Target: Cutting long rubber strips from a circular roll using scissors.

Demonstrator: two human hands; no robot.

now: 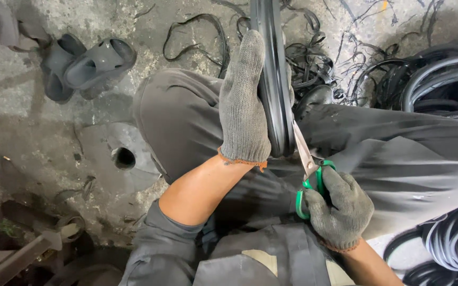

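Left hand: the left hand [244,100], in a grey knit glove, was wrapped flat around the black rubber ring [273,79], gripping it upright over the lap.
Right hand: the right hand [340,209], gloved alike, was closed through the loops of the green-handled scissors [308,169].
Scissors: blades pointed up and met the ring's edge just below the left hand; whether they were parted or closed could not be told.
Ring position: it stood between the knees, running from the lap up out of the top of the view.
Step in hand: judged to be trimming along the ring's rim, the cut under way at the lower edge.
Next move calls for: likely feeding the ring round with the left hand while keeping the blades aligned to the rim, fingers held off the cutting line.
Surroundings: thin black rubber offcuts [314,58] lay scattered on the concrete floor [38,132] ahead; stacked black rings [441,79] stood at right; a pair of dark slippers [88,66] lay at left.
In the way: the trouser legs [398,153] sat close under the blades; the left glove was near the cut.
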